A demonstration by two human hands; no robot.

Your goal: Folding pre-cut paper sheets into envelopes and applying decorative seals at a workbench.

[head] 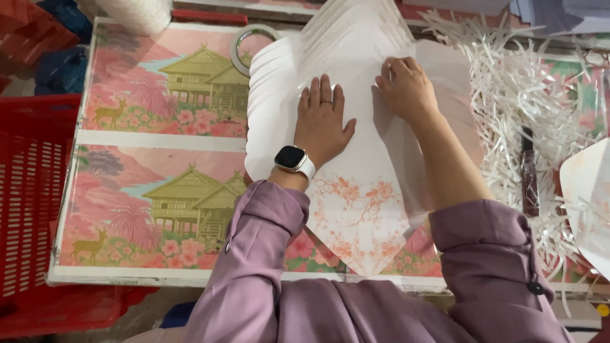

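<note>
My left hand (321,117) lies flat, fingers spread, on a stack of white shaped paper sheets (356,203) with an orange floral print near their pointed lower end. A ring and a smartwatch are on that hand and wrist. My right hand (405,86) presses its curled fingertips onto the top sheet, a little to the right and further back. The sheets fan out at the far end (356,32). Both sleeves are mauve.
The table (159,159) is covered with a pink printed sheet showing houses and deer. A tape roll (244,44) lies behind the stack. Shredded white paper (527,95) and a dark knife-like tool (528,171) lie right. A red plastic crate (32,190) stands left.
</note>
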